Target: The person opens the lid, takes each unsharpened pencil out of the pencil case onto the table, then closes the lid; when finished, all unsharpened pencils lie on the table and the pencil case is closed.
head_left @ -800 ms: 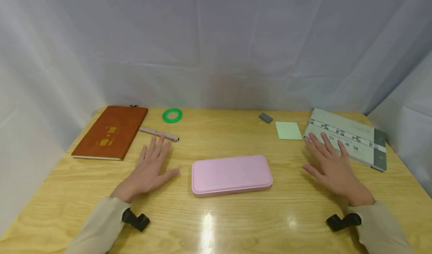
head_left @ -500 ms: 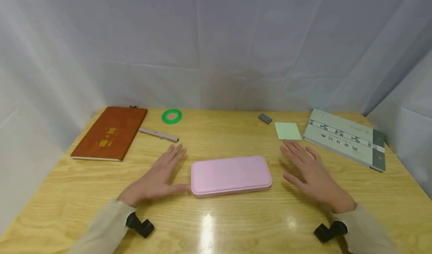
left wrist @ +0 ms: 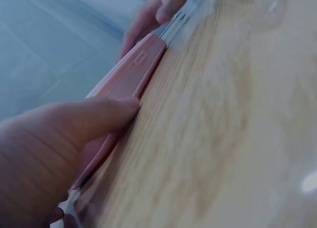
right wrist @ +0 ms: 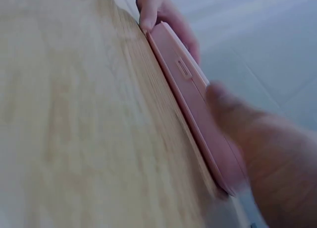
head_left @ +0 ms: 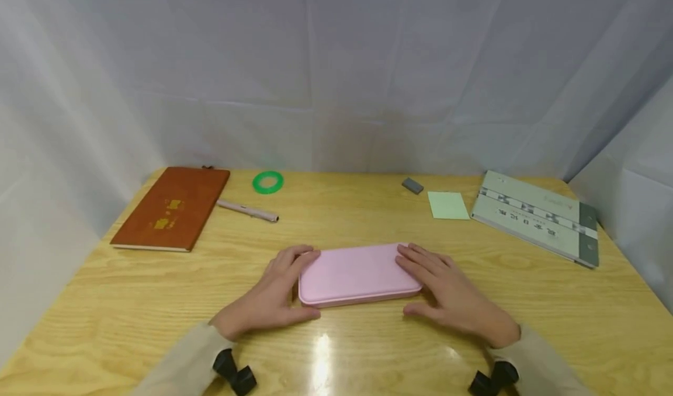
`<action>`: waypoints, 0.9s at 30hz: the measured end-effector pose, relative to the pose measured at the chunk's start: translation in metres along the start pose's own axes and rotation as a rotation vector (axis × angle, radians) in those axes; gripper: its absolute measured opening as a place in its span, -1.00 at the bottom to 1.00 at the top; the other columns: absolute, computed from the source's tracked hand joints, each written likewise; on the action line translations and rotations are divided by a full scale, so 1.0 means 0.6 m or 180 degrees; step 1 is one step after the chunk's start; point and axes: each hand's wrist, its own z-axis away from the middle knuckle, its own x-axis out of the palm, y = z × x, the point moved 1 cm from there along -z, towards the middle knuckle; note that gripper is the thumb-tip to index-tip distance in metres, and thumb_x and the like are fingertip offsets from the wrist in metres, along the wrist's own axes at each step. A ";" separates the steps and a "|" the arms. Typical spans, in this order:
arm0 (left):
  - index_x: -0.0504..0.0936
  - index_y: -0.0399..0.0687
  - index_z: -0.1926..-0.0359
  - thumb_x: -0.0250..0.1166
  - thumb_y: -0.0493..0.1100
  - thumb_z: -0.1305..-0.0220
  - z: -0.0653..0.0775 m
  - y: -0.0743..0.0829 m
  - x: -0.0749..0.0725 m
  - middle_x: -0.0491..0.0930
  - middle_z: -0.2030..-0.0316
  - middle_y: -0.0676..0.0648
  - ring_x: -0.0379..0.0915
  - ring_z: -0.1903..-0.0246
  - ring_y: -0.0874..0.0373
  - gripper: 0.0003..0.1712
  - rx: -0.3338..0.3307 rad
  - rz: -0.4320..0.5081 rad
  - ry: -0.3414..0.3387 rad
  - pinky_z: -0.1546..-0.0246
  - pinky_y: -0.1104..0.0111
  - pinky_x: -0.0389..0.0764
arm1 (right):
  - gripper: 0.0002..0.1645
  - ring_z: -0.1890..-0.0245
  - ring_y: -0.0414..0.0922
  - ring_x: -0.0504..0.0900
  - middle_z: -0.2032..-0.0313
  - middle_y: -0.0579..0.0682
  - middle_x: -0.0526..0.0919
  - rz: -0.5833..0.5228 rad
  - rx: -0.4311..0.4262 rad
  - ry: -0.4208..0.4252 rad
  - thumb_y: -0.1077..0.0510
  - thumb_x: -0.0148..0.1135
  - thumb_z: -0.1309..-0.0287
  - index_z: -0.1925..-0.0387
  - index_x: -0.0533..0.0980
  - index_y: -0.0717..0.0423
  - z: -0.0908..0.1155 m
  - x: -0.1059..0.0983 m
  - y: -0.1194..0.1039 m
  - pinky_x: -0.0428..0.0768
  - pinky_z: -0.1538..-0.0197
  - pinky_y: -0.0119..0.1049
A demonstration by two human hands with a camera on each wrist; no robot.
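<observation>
A pink, round-cornered pencil case (head_left: 363,274) lies closed in the middle of the wooden table (head_left: 336,349). Its long front side shows a seam and a small rectangular tab in both wrist views. My left hand (head_left: 270,294) holds the case's left end, fingers bent at the far corner and thumb (left wrist: 106,114) against the front side. At the other end, my right hand (head_left: 452,294) lays its nearly straight fingers over the lid's right corner. The right thumb (right wrist: 233,114), blurred in the right wrist view, stands in front of the case.
At the left lie a brown notebook (head_left: 173,209), a pale pen (head_left: 247,210) and a green tape roll (head_left: 256,183). An eraser-like grey block (head_left: 412,186), a light green sticky note pad (head_left: 448,205) and a grey-green notebook (head_left: 536,218) lie at the right. A white curtain (head_left: 336,80) hangs behind.
Both hands have moved inward from either side to the pencil case. The left fingers have bent around its end, and the right fingers have come down onto its lid. The case stays put.
</observation>
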 end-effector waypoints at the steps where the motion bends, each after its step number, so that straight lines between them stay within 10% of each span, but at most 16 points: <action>1: 0.23 -0.08 -0.40 0.52 0.18 0.13 0.000 0.000 0.002 0.14 -0.31 -0.25 0.18 -0.22 -0.05 0.11 -0.0025 0.0055 0.0030 -0.16 -0.03 0.29 | -0.04 -0.42 0.04 0.17 -0.42 0.02 0.22 0.0023 0.0003 0.0014 -0.24 0.30 -0.07 -0.42 0.21 0.05 -0.001 0.002 -0.001 0.19 -0.28 0.02; 15: 0.56 0.13 -0.16 0.59 0.14 0.24 -0.008 0.002 0.019 0.46 -0.17 -0.03 0.37 -0.16 0.03 -0.16 -0.0416 0.0627 0.0448 -0.13 0.06 0.42 | -0.37 -0.23 0.05 0.37 -0.20 0.08 0.45 0.0049 -0.0110 0.0269 -0.08 0.23 -0.16 -0.20 0.44 0.13 -0.022 0.000 -0.026 0.30 -0.23 0.06; 27: 0.58 -0.14 -0.14 0.49 -0.03 -0.01 -0.017 0.009 0.012 0.47 0.45 -0.01 0.30 0.46 0.20 -0.36 -0.0735 0.1064 0.0566 0.46 0.47 0.35 | -0.37 0.06 -0.04 0.57 0.06 0.02 0.63 0.0133 -0.0482 0.0700 -0.22 -0.18 -0.42 -0.02 0.57 0.17 -0.081 -0.009 -0.060 0.51 -0.05 -0.10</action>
